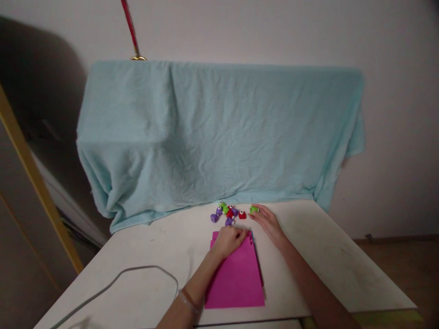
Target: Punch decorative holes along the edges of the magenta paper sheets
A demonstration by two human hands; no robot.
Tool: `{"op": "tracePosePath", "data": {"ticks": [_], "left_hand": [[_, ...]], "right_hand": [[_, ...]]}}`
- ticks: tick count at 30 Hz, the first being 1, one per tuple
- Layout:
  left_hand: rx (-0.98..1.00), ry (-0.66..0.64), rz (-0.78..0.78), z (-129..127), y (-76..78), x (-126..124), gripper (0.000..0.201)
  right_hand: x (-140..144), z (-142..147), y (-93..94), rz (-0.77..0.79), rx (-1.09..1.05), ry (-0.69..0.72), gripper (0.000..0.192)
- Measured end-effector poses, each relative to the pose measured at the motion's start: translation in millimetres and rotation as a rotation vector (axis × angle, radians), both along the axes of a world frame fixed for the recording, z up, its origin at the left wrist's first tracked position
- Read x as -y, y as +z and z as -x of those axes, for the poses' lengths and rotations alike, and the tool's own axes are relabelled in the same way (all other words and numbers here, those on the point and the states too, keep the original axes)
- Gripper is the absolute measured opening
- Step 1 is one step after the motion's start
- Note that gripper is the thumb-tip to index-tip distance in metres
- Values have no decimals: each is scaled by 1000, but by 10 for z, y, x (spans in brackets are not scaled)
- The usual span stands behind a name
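My left hand [229, 241] rests, fingers curled closed, on the upper part of a magenta sheet [236, 283]. What its fingers hold, if anything, is hidden. Small dark red marks or bits [251, 240] show near the sheet's top right corner. To the right, my right hand [268, 221] has its thumb and fingers around a small green toy piece [254, 209] with an eye on it. Just left of that stands a red toy piece [242, 214] with an eye. A pile of similar pieces lies beyond my left hand, including a green one [222, 207] and a purple one [215, 218].
The white table [329, 256] carries everything. A light blue cloth [240, 132] hangs behind it, touching its back edge. A grey cable [137, 268] curves over the left side. A yellow-edged frame [37, 183] stands at far left.
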State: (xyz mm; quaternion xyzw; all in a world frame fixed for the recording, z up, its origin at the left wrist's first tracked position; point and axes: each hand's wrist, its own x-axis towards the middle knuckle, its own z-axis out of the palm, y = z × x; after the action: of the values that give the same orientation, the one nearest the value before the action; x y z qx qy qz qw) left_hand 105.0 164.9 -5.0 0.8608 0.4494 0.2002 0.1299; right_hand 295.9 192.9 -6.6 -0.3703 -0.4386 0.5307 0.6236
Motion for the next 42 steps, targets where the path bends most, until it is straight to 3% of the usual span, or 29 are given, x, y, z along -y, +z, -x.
{"op": "tracePosePath", "data": {"ticks": [3, 7, 13, 21, 34, 42], "left_hand": [[12, 12, 8, 0, -3, 3, 55], [16, 124, 12, 29, -5, -20, 57], [86, 214, 30, 99, 10, -67, 52], [18, 279, 27, 121, 8, -99, 47], [64, 357, -13, 87, -48, -110, 55], [117, 370, 1, 91, -28, -101, 54]], "right_hand": [[29, 57, 8, 14, -102, 57, 53], [48, 76, -22, 28, -164, 112, 50], [41, -10, -53, 43, -209, 127, 51], [129, 56, 72, 78, -124, 202, 50], [70, 50, 49, 49, 86, 157, 47], [166, 48, 98, 167, 102, 325, 37]]}}
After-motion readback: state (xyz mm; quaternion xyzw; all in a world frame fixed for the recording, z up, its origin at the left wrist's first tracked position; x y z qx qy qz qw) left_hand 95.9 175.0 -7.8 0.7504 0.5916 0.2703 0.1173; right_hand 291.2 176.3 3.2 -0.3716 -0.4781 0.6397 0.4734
